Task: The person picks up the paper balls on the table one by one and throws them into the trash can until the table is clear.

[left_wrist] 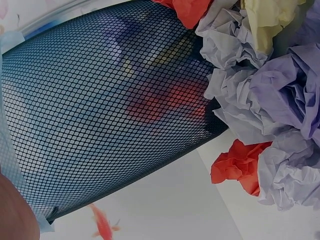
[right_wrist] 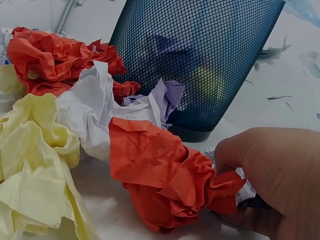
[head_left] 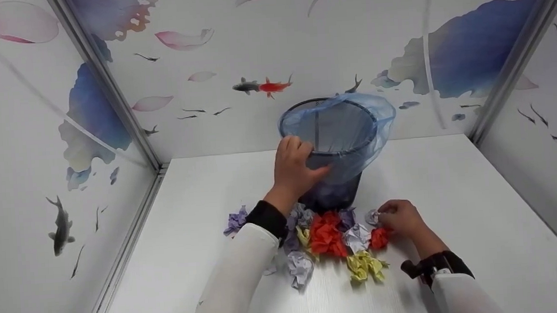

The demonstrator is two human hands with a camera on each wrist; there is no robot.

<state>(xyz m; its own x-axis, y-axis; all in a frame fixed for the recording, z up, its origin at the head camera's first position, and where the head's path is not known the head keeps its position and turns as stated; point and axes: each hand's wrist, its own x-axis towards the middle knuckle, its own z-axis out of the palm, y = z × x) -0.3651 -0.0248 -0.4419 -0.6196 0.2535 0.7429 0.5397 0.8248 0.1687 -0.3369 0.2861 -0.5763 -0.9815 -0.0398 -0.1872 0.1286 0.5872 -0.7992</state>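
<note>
My left hand (head_left: 294, 167) grips the near left rim of a black mesh wastebasket (head_left: 331, 194), fingers over the edge. A thin blue plastic bag (head_left: 385, 116) lines the basket and folds over its rim. Through the mesh in the left wrist view, blurred red, yellow and purple shapes show inside. My right hand (head_left: 405, 220) pinches a small white crumpled paper ball (head_left: 372, 217) on the table, right of the basket. In the right wrist view a red crumpled paper (right_wrist: 160, 175) stands in front of that hand and partly hides its fingertips and the white ball.
Crumpled papers lie round the basket's base: a large red one (head_left: 327, 236), yellow ones (head_left: 364, 266), a white one (head_left: 300, 270) and a purple one (head_left: 236, 221). Printed panels (head_left: 199, 132) enclose the white table (head_left: 454, 189) at the back and sides.
</note>
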